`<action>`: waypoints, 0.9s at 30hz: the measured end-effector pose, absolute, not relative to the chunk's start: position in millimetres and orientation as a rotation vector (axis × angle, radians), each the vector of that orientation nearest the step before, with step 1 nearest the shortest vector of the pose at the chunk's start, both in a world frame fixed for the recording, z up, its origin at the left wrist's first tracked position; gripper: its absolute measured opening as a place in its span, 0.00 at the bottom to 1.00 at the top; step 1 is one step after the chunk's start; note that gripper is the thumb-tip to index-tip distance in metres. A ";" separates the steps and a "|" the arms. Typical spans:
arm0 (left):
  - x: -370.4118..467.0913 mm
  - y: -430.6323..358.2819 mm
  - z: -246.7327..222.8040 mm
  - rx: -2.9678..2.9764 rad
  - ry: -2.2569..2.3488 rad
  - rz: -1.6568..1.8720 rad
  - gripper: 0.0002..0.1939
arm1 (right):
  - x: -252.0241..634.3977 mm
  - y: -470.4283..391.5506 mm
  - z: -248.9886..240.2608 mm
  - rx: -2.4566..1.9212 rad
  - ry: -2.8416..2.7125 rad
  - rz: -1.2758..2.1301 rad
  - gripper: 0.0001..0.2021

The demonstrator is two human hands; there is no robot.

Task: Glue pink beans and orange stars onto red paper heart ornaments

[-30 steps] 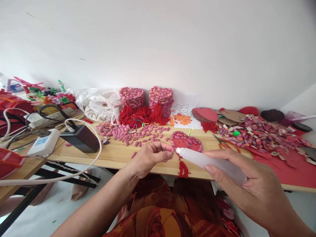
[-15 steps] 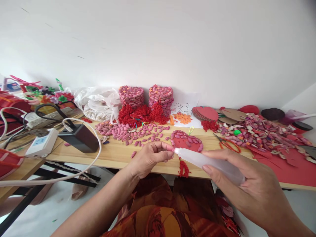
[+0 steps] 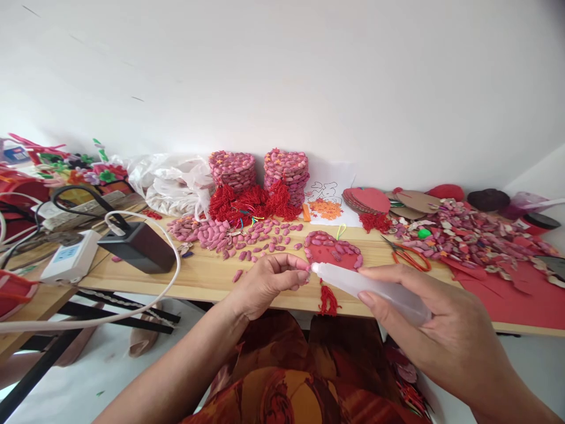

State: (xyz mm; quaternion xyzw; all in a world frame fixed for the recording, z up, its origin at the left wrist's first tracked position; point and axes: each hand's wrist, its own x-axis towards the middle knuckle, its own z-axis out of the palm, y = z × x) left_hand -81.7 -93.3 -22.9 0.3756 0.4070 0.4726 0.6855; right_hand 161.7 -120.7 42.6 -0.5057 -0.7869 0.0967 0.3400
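A translucent white squeeze bottle [image 3: 375,291] lies in the grip of my right hand [image 3: 441,324], its nozzle pointing left. My left hand [image 3: 271,282] is closed in a pinch at the nozzle tip; what sits between its fingertips is mostly hidden, with a bit of pink showing. Just behind the bottle is a red piece [image 3: 326,257] edged with pink peanut shells, with a yellow-green loop at its top and a red tassel [image 3: 328,299] hanging over the table edge. Loose pink peanut shells [image 3: 216,234] are spread to the left.
Two shell-covered stacks [image 3: 286,171] with red tassels stand near the wall, beside a plastic bag [image 3: 170,182]. Orange-handled pliers [image 3: 410,257] lie right of the red piece, before a shell heap [image 3: 468,235]. A black power block [image 3: 139,247] and white cable are at left.
The bottle and my right hand have shifted very slightly left. My left hand keeps its pinch at the nozzle. The whole view has moved a little.
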 end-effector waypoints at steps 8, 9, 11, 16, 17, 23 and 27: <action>-80.7 -93.7 -24.6 0.750 0.915 1.060 0.18 | 163.9 -117.7 39.1 -1.329 -2.042 0.227 0.10; -80.8 -93.4 -25.2 0.749 0.915 1.059 0.18 | 163.7 -117.6 39.0 -1.313 -2.049 0.226 0.10; -81.0 -92.5 -26.3 0.759 0.917 1.050 0.18 | 163.1 -117.5 38.7 -1.278 -2.070 0.224 0.10; -80.6 -92.2 -28.4 0.779 0.923 1.034 0.17 | 161.1 -117.4 37.6 -1.297 -2.045 0.254 0.10; -80.2 -92.4 -28.7 0.781 0.921 1.034 0.17 | 160.7 -117.1 37.5 -1.304 -2.029 0.260 0.10; -79.9 -93.6 -27.6 0.732 0.895 1.041 0.17 | 158.8 -117.4 37.1 -1.270 -1.903 0.469 0.08; -82.4 -92.3 -25.5 0.651 0.850 1.061 0.18 | 157.3 -123.8 33.0 -1.344 -1.776 0.624 0.10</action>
